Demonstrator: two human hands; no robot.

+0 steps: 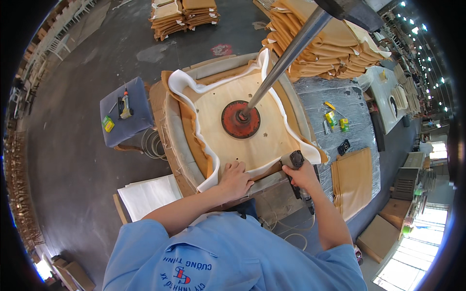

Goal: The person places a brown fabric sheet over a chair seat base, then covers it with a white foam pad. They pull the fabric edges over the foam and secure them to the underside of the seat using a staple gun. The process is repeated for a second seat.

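Note:
In front of me a plywood seat panel [213,109] lies inside a grey padded frame [305,112], with white foam [187,83] and tan leather [190,128] standing up around its edges. A red round plate [241,127] on a metal rod [291,56] rests on the middle of the panel. My left hand [235,179] is on the near edge, fingers bent over the foam and leather; whether they pinch it is hard to see. My right hand [303,175] grips a pneumatic staple gun [293,159], its head at the panel's near right corner.
Stacked tan leather covers [310,43] stand at the far right, another pile [184,17] at the back. A plastic-wrapped table [335,104] on the right bears small boxes and folded leather [353,182]. At left, a blue stool [127,104] holds another tool [125,106]. An air hose [291,227] hangs near me.

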